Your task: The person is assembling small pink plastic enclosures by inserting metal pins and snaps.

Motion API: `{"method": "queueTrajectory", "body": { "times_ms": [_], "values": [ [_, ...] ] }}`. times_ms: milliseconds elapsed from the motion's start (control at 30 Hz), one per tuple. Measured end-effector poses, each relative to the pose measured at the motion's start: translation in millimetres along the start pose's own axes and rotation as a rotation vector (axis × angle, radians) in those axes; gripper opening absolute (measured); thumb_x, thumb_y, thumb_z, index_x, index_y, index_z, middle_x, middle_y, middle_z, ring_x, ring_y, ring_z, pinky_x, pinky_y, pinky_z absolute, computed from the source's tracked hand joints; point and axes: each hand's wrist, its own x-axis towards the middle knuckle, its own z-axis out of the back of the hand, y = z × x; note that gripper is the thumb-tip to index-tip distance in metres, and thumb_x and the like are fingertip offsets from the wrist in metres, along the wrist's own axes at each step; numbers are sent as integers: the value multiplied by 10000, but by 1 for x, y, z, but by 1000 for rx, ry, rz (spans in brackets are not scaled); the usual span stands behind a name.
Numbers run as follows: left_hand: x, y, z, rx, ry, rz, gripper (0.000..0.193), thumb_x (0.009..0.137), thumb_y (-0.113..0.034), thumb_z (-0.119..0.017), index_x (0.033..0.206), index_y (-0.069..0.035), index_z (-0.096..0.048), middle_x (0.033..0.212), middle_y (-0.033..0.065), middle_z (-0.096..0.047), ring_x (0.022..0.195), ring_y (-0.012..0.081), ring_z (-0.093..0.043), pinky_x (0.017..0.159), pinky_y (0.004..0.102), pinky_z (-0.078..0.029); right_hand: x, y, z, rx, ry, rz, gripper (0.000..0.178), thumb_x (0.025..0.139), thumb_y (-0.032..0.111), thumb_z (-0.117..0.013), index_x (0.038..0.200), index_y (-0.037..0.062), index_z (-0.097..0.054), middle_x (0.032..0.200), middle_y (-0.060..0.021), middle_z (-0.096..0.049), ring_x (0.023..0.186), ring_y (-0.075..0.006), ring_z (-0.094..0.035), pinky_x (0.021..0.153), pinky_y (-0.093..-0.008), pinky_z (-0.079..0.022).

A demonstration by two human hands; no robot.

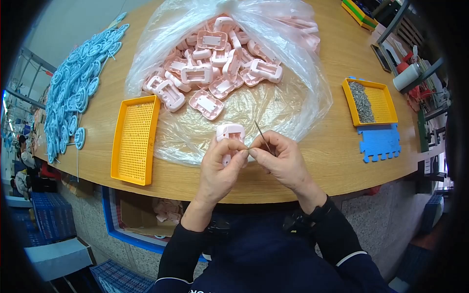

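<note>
From the table's point(337, 171) near edge, both forearms reach in and angle toward each other, wrists raised. The left hand point(217, 173) is half curled, its thumb and forefinger tips pinched together; whether anything sits between them is too small to tell. The right hand point(286, 163) mirrors it, fingers bent, closed on a thin dark rod point(260, 130) that slants up and leftward, its thumb tip meeting the left fingertips. A pink plastic shell point(223, 130) is just beyond and partly behind the left fingers, near the middle of the near edge; I cannot tell whether they grip it.

A yellow perforated tray point(133, 141) lies toward the table's near-left corner. Toward the right edge, a blue foam mat point(380, 142) adjoins another yellow tray point(384, 102) with small grey pieces point(360, 100). Farther off, a clear plastic bag point(300, 119) spreads under heaped pink shells point(212, 71); light-blue looped parts point(73, 88) cover the left edge.
</note>
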Motion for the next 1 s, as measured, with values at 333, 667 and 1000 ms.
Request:
{"method": "queueTrajectory", "body": {
  "times_ms": [333,667,1000],
  "values": [
    [-1,-8,-4,-900,110,274,626,956,-40,-403,1486,-122,-80,1221,188,-506,972,274,-636,800,357,-551,15,15,8,-210,10,125,68,843,42,-625,841,-25,-616,763,-25,-557,672,-79,-545,574,-245,-434],
    [-3,-1,-8,-979,133,364,635,955,-46,-349,1498,-57,-20,1289,214,-477,1039,311,-614,855,394,-539,14,7,8,-627,-72,433,89,808,44,-655,887,4,-639,835,-79,-557,685,-198,-606,596,-314,-485],
    [-4,-3,-7,-1054,182,379,568,953,-66,-420,1468,-56,-179,1250,186,-507,1043,306,-615,886,394,-526,9,2,11,-684,-101,503,100,802,70,-678,891,32,-652,841,-66,-572,639,-222,-619,578,-321,-498]
  ]
}}
